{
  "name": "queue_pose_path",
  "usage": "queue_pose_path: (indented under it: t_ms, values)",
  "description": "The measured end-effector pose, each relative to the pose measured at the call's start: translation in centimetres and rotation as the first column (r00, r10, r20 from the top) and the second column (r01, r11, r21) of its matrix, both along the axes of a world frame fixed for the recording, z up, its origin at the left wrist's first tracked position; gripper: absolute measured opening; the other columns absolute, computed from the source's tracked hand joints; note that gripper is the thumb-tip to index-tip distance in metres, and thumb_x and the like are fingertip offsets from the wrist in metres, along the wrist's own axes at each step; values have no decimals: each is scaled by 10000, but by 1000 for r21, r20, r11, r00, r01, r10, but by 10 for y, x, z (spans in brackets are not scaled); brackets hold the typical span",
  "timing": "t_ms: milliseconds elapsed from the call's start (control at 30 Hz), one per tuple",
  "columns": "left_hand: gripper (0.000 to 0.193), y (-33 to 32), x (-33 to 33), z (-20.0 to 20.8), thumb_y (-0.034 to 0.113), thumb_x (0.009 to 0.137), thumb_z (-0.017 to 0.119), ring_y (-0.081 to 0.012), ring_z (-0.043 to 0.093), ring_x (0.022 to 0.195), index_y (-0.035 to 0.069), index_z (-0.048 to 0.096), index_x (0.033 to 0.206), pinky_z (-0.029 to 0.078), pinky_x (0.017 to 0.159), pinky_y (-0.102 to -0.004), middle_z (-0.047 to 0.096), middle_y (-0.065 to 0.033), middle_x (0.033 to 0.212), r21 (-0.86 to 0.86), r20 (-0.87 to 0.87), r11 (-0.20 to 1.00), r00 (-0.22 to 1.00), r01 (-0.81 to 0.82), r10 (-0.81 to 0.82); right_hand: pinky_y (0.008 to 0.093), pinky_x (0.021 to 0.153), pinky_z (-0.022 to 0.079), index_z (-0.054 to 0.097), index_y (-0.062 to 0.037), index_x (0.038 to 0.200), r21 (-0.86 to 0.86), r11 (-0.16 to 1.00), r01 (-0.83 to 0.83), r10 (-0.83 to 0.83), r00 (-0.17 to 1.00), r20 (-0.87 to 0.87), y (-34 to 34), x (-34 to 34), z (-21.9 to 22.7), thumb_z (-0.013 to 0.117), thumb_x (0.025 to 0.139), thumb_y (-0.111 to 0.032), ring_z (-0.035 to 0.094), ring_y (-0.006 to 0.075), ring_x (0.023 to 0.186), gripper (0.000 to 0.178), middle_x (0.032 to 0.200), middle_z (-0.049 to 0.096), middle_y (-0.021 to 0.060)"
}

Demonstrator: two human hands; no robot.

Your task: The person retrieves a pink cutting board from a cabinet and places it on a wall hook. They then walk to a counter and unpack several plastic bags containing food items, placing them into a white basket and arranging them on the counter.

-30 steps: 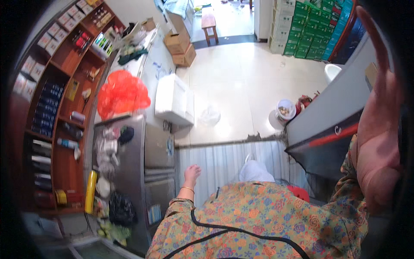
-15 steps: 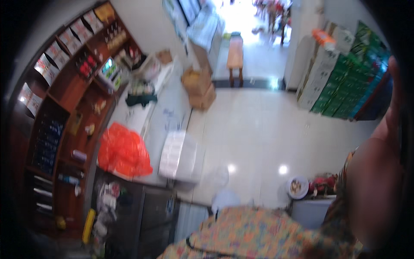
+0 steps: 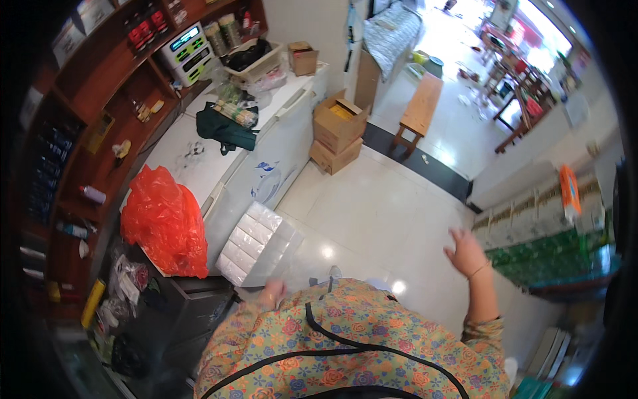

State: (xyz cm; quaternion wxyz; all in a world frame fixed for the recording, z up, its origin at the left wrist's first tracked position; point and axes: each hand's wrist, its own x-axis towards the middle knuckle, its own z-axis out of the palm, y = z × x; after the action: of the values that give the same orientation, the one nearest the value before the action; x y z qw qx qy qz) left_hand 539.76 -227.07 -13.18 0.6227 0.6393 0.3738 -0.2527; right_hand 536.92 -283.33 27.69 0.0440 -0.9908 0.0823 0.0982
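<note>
My right hand point(image 3: 468, 255) is stretched out over the tiled floor with its fingers apart, holding nothing. Nearest to it are the stacked cartons point(image 3: 538, 219) on the right. My left hand point(image 3: 272, 292) shows low in front of me, beside the flowered apron point(image 3: 345, 332). It is partly hidden and blurred, so its fingers cannot be made out. Just beyond it stands a plastic-wrapped pack of white paper rolls or tissues point(image 3: 251, 243). To the left, a crumpled red plastic bag point(image 3: 163, 223) lies at the near end of a white chest freezer point(image 3: 266, 169).
Dark green cloth point(image 3: 226, 130) and a basket point(image 3: 256, 66) lie on the freezer. Cardboard boxes point(image 3: 339, 130) stand past it. A wooden bench point(image 3: 422, 106) sits by the doorway's dark threshold point(image 3: 425, 166). Brown shelves point(image 3: 100, 86) line the left wall.
The view has turned to the right. My right hand, raised close to the camera at the right edge before, is now lower and farther out. My left hand has come into view.
</note>
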Motion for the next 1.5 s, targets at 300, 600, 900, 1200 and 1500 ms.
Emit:
queue_pose_path:
  t_ms: [300,600,900,1200,1500]
  values:
    - [188,-184,350,170,161,960,627,-128,664,780,32,664,1092,530,690,-264,707,-46,898,84,560,961,785,263,-264,439,1016,497,654,-20,1252,336,940,53,128,860,-494,-73,160,-204,718,839,-383,625,391,1157,554,1227,668,234]
    - [298,-171,383,120,244,886,728,-164,683,824,11,697,1070,544,757,-309,722,-87,934,501,266,744,740,441,-618,484,895,527,612,-24,1217,319,831,-456,501,862,-75,-21,527,-157,665,887,-290,639,408,1033,427,1050,650,240]
    - [258,-58,554,213,235,960,693,-97,619,754,54,671,1143,480,657,-239,694,-21,915,162,575,970,816,-180,56,502,900,514,585,-37,1264,393,656,-645,718,694,-59,107,691,-138,645,898,-294,640,417,1025,451,1074,661,231]
    - [374,39,823,288,260,934,709,-177,624,865,-12,638,1180,500,763,-320,667,-66,1012,191,555,920,811,-342,186,469,913,516,614,-42,1249,496,773,-396,564,786,-252,136,715,-167,662,886,-313,641,400,1014,456,1074,671,228]
    - [296,21,827,315,-24,886,610,-145,637,934,-38,640,1181,501,842,-298,714,-99,1069,243,760,855,638,-457,125,482,862,529,623,-15,1159,555,676,-484,550,833,57,150,782,-162,668,865,-212,638,420,977,356,1040,653,242]
